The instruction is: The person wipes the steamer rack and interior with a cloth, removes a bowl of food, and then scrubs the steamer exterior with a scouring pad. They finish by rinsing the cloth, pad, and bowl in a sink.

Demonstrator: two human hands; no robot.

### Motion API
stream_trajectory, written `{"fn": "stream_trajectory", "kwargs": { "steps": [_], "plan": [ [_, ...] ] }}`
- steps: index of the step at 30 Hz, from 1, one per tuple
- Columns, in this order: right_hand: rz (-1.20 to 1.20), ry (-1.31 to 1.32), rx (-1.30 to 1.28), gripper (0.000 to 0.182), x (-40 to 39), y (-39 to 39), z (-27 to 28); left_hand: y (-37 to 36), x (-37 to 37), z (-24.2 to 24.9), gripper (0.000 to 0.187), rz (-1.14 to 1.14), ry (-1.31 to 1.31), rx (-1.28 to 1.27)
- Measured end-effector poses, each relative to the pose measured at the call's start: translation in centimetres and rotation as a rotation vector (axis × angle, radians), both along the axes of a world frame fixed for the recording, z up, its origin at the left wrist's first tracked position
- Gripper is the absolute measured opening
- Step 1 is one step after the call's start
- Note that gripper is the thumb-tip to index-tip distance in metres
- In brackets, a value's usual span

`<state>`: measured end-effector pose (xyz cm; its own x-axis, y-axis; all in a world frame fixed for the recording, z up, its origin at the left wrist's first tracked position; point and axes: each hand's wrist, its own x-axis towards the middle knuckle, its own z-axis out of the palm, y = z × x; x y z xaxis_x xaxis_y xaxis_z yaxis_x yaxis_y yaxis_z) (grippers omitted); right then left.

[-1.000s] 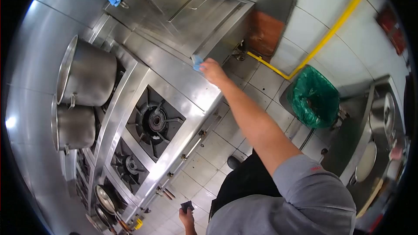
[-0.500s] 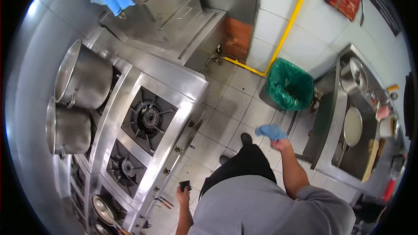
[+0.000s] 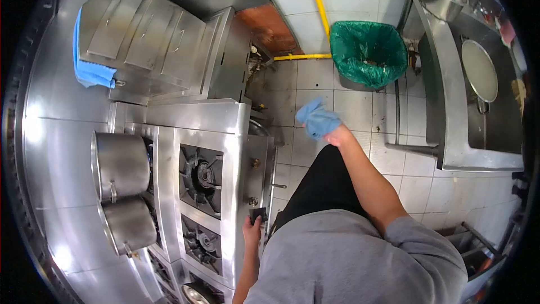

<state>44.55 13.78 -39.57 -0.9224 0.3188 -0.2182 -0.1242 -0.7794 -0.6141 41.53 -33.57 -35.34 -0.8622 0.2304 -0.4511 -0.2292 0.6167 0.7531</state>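
A light blue cloth (image 3: 318,119) hangs bunched in my right hand (image 3: 338,135), held out ahead of my body over the tiled floor. My left hand (image 3: 252,229) is closed around a small dark pad (image 3: 258,214), which looks like a scouring pad. That hand is low beside the front of the steel stove (image 3: 232,191), near its control knobs. Two black burners (image 3: 203,174) lie just left of it. What the far side of the pad looks like is hidden.
Two large steel pots (image 3: 121,163) stand on the stove's back burners. Ahead is a bin with a green liner (image 3: 368,53). A steel sink (image 3: 478,135) on the right contains a round pan (image 3: 480,71). A steel drawer unit (image 3: 140,34) has a blue towel (image 3: 93,73) on it.
The view has turned to the right, and my body is nearer the stove. My right hand has swung inward with the cloth. The pad stays in my left hand, now beside the stove front.
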Motion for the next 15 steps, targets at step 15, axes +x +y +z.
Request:
{"fn": "stream_trajectory", "kwargs": {
  "steps": [15],
  "plan": [
    [0.318, 0.356, -0.093, 0.016, -10.3, -5.6, 2.1, 17.5, -11.6, 9.9, 0.033, 0.104, -0.161, 0.675]
  ]
}}
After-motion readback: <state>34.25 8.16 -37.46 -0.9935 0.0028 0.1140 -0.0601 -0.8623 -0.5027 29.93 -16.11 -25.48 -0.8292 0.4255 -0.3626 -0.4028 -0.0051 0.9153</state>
